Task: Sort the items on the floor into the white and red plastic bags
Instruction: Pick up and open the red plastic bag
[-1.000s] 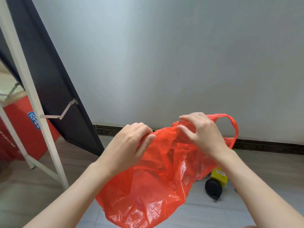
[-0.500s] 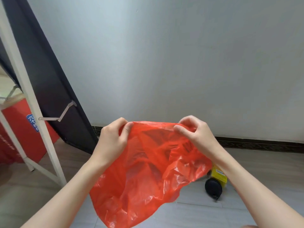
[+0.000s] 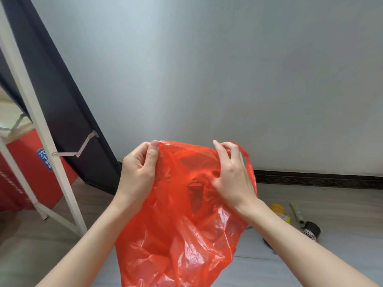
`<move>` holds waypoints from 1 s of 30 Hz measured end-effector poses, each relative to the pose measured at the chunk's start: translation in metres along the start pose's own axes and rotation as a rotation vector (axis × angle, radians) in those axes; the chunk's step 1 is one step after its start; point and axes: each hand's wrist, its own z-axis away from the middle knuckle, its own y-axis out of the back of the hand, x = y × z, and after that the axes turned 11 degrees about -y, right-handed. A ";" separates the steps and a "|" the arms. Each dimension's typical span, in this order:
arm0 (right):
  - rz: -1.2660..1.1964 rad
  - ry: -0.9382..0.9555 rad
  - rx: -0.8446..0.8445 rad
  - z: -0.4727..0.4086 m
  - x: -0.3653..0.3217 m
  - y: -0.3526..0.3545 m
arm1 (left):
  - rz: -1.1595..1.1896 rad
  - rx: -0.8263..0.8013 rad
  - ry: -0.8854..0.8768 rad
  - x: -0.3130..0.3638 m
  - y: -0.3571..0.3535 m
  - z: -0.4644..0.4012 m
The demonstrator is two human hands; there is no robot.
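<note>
While lifted, red bag (image 3: 178,235) pinched by both hands.

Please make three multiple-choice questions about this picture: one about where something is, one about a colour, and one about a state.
1. Where does the yellow item lie?
A. On the floor, partly behind the right forearm
B. Inside the bag
C. On the white frame

2. What colour is the plastic bag in the hands?
A. White
B. Red
C. Blue

3. How is the bag held?
A. It lies flat on the floor
B. One hand carries it by a handle
C. Both hands pinch its top edge

Answers:
1. A: the yellow item rests on the floor just past the right forearm.
2. B: the plastic bag is red all over.
3. C: the left hand and the right hand each grip the top edge, and the bag hangs between them.
</note>
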 end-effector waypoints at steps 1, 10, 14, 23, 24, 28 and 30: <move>-0.046 0.039 0.035 -0.002 0.000 0.000 | 0.002 0.000 0.015 -0.002 0.001 -0.001; -0.521 -0.076 -0.204 -0.010 0.002 0.019 | -0.698 -0.246 -0.456 -0.035 0.013 0.007; -0.610 -0.138 -0.353 -0.010 -0.004 0.020 | -0.605 -0.516 -0.546 -0.026 -0.021 0.018; -0.037 0.108 0.121 0.001 0.000 0.011 | -0.719 -0.171 -0.287 -0.043 -0.021 0.003; 0.077 0.136 0.135 0.007 -0.005 0.006 | -0.700 -0.139 -0.241 -0.042 -0.020 0.002; 0.366 0.136 0.099 0.013 -0.006 -0.023 | -0.561 -0.107 -0.135 -0.030 -0.018 -0.002; 0.242 0.126 0.088 0.005 0.003 -0.025 | -0.509 -0.126 -0.097 -0.025 -0.013 -0.003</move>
